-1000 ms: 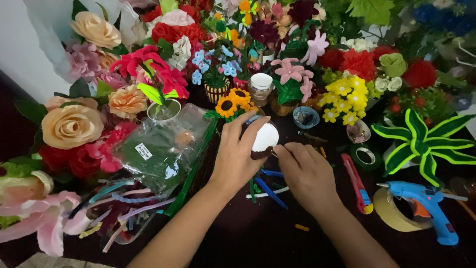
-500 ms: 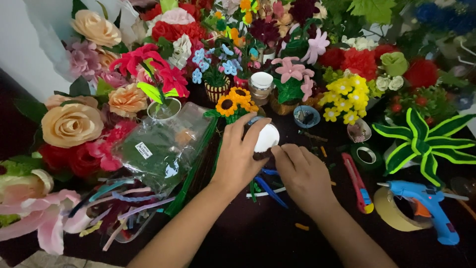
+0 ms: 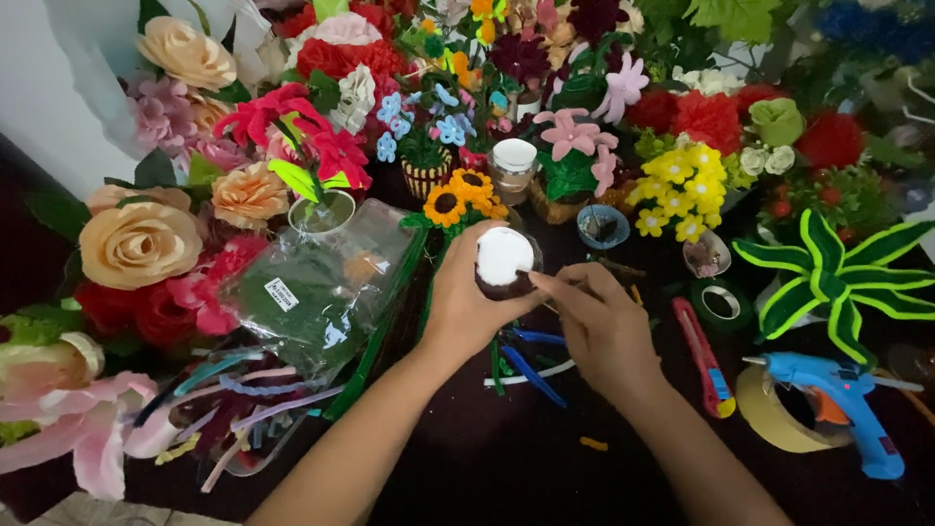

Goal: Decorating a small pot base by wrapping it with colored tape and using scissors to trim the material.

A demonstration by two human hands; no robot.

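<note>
My left hand (image 3: pixel 466 302) grips a small dark pot (image 3: pixel 504 282) topped with white foam (image 3: pixel 504 255), holding it just above the dark table. My right hand (image 3: pixel 604 326) is beside it on the right, fingertips pinched against the pot's right side; whether they hold a thin stem I cannot tell. Blue and green pipe cleaners (image 3: pixel 531 365) lie on the table under both hands. A small bunch of orange sunflowers (image 3: pixel 463 198) stands just behind the pot.
Many artificial flowers crowd the back and left. A clear plastic bag (image 3: pixel 317 292) of green material lies left. To the right are a red utility knife (image 3: pixel 706 358), a tape roll (image 3: pixel 774 414), a blue glue gun (image 3: pixel 842 404) and a green striped plant (image 3: pixel 828 282).
The left hand has tilted the pot slightly, showing more of its white top. The right hand's fingers have moved up to the pot's side.
</note>
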